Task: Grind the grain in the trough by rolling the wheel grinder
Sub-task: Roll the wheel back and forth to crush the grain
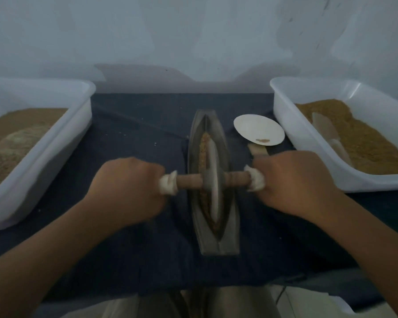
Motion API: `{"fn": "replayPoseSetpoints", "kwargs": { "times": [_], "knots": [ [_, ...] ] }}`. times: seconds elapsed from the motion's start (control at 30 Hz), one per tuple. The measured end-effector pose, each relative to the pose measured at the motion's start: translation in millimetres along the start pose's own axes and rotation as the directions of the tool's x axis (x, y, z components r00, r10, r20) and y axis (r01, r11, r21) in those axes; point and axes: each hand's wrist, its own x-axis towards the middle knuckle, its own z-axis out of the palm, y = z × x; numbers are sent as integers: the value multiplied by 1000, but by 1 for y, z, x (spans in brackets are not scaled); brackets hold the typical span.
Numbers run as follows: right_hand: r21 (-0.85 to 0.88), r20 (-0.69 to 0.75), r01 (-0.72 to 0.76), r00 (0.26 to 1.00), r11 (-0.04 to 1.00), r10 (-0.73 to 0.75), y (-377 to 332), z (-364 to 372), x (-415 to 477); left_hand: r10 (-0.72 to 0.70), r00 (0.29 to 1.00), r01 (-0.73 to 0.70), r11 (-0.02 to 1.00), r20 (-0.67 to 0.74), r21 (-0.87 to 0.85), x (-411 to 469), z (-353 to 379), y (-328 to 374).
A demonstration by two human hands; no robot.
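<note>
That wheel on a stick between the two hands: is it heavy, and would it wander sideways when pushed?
The wheel grinder looks grey and solid, so it is probably heavy for its size. Its rim sits in the narrow trough, so it should roll lengthwise, not sideways. White cloth wraps under the left hand and right hand likely stop slipping.
</note>
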Motion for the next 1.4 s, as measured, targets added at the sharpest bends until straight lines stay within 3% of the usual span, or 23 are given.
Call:
{"fn": "replayPoseSetpoints", "kwargs": {
  "times": [0.1, 0.23, 0.3, 0.43, 0.6, 0.73, 0.83, 0.97, 1.07, 1.13, 1.2, 1.27, 1.4],
  "knots": [
    [-42, -14, -13, 1000, 999, 13, 2, 9, 11, -44, 999, 43, 998, -12, -35, 5, 13, 0],
    [-163, -25, -129, 992, 978, 126, 21, 29, 85, -255, 961, 258, 966, 111, -16, 86, 29, -7],
    [-214, -7, -165, 986, 963, 168, 29, 32, 112, -284, 947, 294, 955, 149, -46, 115, 31, -11],
    [-139, 63, -166, 982, 976, 176, 26, 27, 92, -219, 957, 230, 972, 192, -42, 89, 25, -8],
    [-15, -109, -26, 994, 1000, 25, 1, 12, 8, 16, 996, -9, 997, -93, 71, 9, 3, -2],
    [-128, -117, -135, 986, 982, 120, 7, 28, 37, -94, 994, 91, 994, 50, 58, 49, 14, -2],
    [-122, -2, -250, 968, 960, 252, 23, 40, 87, -219, 965, 217, 976, 143, 30, 108, 19, -8],
    [-127, 51, -270, 959, 954, 278, 19, 29, 95, -183, 969, 183, 983, 168, 17, 109, 18, -8],
    [-130, 195, -179, 960, 975, 202, 4, 18, 54, -127, 978, 135, 990, 166, -40, 52, 21, -8],
    [-103, 92, -58, 994, 993, 67, -1, 3, 28, -103, 988, 110, 992, 115, -62, 14, 17, -4],
    [-78, 82, -44, 995, 996, 51, -2, -8, 22, -82, 996, 84, 994, 45, -66, -2, 14, 0],
    [-91, 103, -100, 989, 991, 109, 0, 1, 30, -99, 995, 100, 994, 22, -34, 11, 15, 1],
    [-89, 72, -267, 959, 960, 274, 14, 25, 80, -203, 973, 200, 979, 114, 37, 94, 19, -5]
  ]
}}
